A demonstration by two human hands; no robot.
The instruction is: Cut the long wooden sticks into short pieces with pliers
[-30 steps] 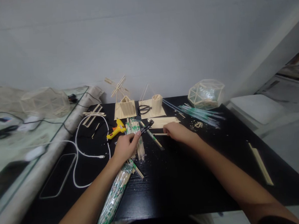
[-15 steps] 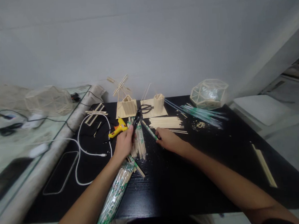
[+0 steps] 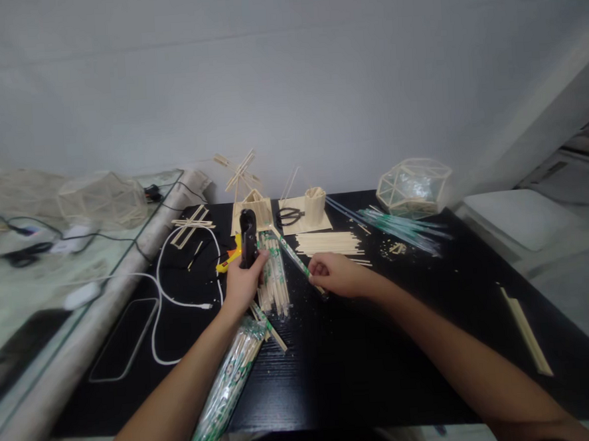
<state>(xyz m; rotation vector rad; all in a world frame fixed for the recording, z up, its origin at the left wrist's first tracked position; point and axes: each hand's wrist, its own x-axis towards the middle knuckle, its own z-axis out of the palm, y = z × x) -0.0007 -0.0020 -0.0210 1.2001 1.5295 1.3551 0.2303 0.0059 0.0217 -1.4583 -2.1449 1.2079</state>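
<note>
My left hand (image 3: 242,285) is closed around a black plier-like tool (image 3: 248,235), which stands upright with its rounded end up. Between the fingers of my right hand (image 3: 338,275) is the near end of a wrapped pair of chopsticks (image 3: 291,252), slanting away to the upper left. Several more wrapped chopsticks (image 3: 277,281) lie between the two hands. A yellow glue gun (image 3: 230,252) is partly hidden behind my left hand. Under my left forearm rests a large plastic pack of chopsticks (image 3: 229,381).
Behind the hands stand two stick models on boards, a windmill-like one (image 3: 246,207) and a small round tower (image 3: 315,206), with black scissors (image 3: 290,215) between. Bare sticks (image 3: 328,243), empty wrappers (image 3: 399,227), a white cable (image 3: 154,322) and a phone-shaped object (image 3: 125,340) lie around.
The black tool has turned upright in my left hand and moved slightly left, now covering part of the glue gun. My right hand still holds the wrapped chopsticks, almost unmoved.
</note>
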